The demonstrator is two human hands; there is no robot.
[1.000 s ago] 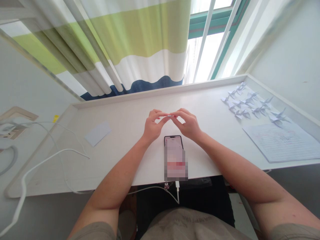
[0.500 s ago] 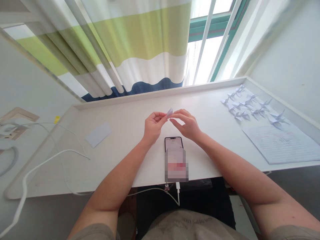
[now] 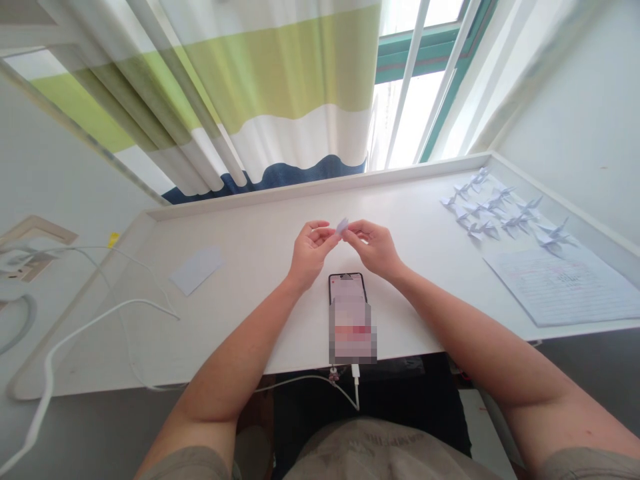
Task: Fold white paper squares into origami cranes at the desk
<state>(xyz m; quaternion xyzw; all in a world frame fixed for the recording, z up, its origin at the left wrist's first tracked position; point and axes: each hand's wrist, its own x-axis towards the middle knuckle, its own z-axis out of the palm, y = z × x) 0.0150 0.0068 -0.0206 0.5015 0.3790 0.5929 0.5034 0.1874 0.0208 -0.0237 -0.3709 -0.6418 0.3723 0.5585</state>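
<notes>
Right hand (image 3: 376, 248) closer on folded paper (image 3: 342, 227)

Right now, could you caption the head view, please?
Left hand and right hand pinch a folded paper near a phone.

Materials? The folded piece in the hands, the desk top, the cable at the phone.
The folded piece: thin pale lilac paper, matte; sharp creases, pinched by left hand and right hand.
The desk: smooth white, slight sheen; laminate or painted board, can't tell which.
The cable: white, smooth, lies in loose curves; probably soft plastic sheath.
</notes>
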